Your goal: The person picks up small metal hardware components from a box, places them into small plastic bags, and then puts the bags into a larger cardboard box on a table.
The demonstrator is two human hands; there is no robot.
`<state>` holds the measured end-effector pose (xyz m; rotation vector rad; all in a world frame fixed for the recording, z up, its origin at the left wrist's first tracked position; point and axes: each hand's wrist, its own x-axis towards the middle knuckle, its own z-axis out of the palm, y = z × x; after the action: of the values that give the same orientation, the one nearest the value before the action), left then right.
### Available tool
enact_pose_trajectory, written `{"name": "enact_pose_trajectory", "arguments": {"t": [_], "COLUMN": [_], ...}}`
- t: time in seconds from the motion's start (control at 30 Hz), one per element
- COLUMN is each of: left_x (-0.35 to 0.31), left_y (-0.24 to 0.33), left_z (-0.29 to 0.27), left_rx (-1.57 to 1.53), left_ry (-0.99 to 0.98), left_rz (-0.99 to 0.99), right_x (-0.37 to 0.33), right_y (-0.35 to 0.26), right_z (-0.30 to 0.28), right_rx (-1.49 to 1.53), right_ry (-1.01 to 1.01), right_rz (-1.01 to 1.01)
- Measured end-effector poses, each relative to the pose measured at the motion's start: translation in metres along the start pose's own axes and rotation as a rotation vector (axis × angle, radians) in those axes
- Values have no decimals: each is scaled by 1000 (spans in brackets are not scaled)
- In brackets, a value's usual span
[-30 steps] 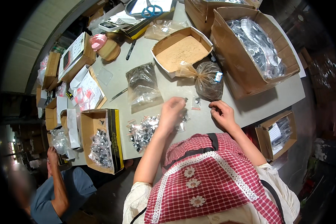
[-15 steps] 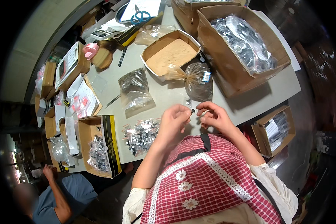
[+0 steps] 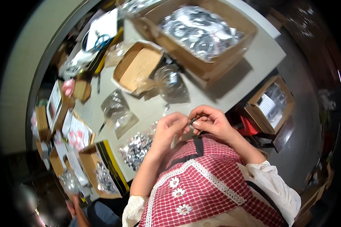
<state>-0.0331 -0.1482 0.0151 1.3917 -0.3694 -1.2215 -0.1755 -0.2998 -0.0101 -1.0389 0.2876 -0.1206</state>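
Close in front of my apron, my left hand (image 3: 171, 127) and my right hand (image 3: 211, 122) meet at the fingertips. Between them is a small dark part (image 3: 192, 122), pinched by my right thumb and forefinger. My left fingers are curled closed against its other end; its exact kind is too small and blurred to tell. Just left of my left hand lies a heap of small clear bags with black and silver parts (image 3: 137, 149). A tied clear plastic bag (image 3: 173, 86) with dark contents stands beyond my hands, and a flatter plastic bag (image 3: 117, 108) lies left of it.
A large carton (image 3: 225, 62) of bagged parts stands far right on the table. An open shallow box (image 3: 119, 70) sits at the back. A yellow-black carton (image 3: 115, 162) holds small bags at left. Another carton (image 3: 259, 113) is off the table's right edge. A co-worker's arm (image 3: 77, 212) shows lower left.
My view has turned, so the table things sit further left. My right hand has come to my left and now grips the small dark part too. The co-worker is largely out of view.
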Motion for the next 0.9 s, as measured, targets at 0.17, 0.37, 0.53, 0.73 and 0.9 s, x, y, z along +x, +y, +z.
{"name": "enact_pose_trajectory", "arguments": {"t": [0.17, 0.37, 0.53, 0.73, 0.9], "left_x": [40, 74, 78, 98, 92], "left_y": [-46, -137, -116, -121, -126], "left_z": [15, -7, 20, 24, 34], "left_rx": [343, 1079, 1248, 1234, 1203], "left_ry": [-32, -237, -399, -492, -235], "left_rz": [146, 394, 512, 187, 512], "right_x": [-29, -70, -197, -529, -454], "right_y": [16, 63, 105, 99, 78], "right_z": [-38, -92, -149, -222, -234], "right_rx": [13, -475, -1059, 335, 435], "right_ry": [239, 690, 375, 1808, 1859], "right_rz": [-19, 0, 710, -931, -696]}}
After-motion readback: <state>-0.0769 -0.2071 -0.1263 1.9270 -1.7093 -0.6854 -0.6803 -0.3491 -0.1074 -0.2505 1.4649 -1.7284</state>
